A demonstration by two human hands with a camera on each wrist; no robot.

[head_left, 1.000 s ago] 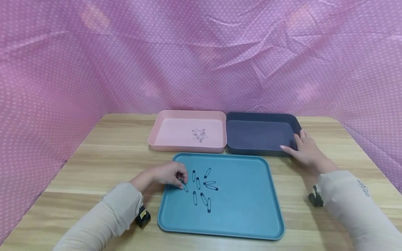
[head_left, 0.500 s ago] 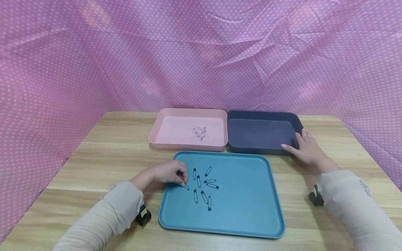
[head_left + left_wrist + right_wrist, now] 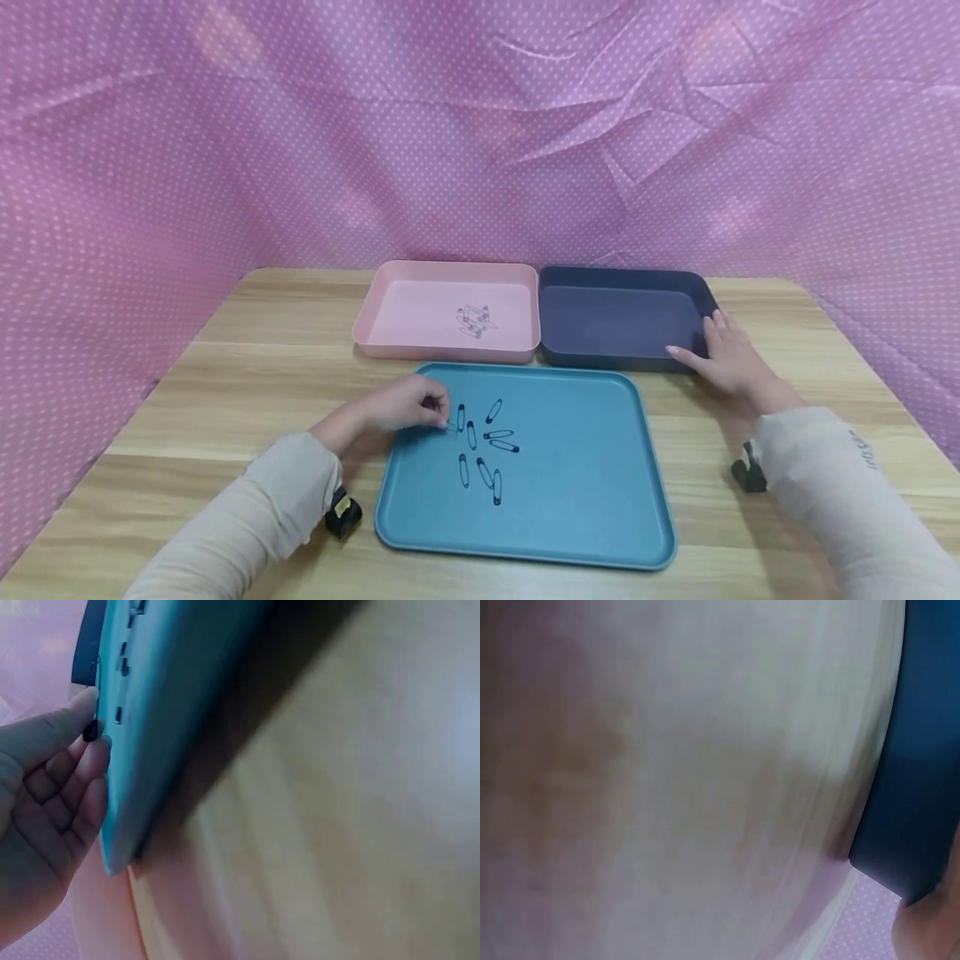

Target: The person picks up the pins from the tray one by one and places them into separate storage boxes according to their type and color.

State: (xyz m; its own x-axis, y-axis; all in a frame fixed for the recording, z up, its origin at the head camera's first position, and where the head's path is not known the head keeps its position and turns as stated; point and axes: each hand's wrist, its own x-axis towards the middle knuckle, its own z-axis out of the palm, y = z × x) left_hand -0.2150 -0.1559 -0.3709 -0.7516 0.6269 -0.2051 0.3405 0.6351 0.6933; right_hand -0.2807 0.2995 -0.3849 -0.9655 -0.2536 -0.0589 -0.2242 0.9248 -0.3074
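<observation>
Thumb and fingertips of my left hand [image 3: 408, 404] pinch a safety pin [image 3: 452, 427] over the left part of the teal tray [image 3: 585, 533]. The left wrist view shows the dark head of this safety pin [image 3: 91, 731] between thumb and fingers. Several more safety pins [image 3: 463, 472] with black heads lie scattered just right of the hand. My right hand [image 3: 731, 362] rests at the front right corner of the dark blue tray [image 3: 600, 361], its fingers spread over the side wall and the thumb near the front rim. In the right wrist view, mostly the tray's outer wall [image 3: 915, 765] shows.
Behind the teal tray stands a pink tray [image 3: 420, 352] with a small heap of safety pins [image 3: 475, 321]. The dark blue tray sits against its right side. All three trays are on a wooden table [image 3: 255, 367]; a dotted pink cloth [image 3: 480, 150] hangs behind.
My left hand has drawn the pinched safety pin up off the tray, slightly away from me, toward the other safety pins. The right hand stays at the dark blue tray.
</observation>
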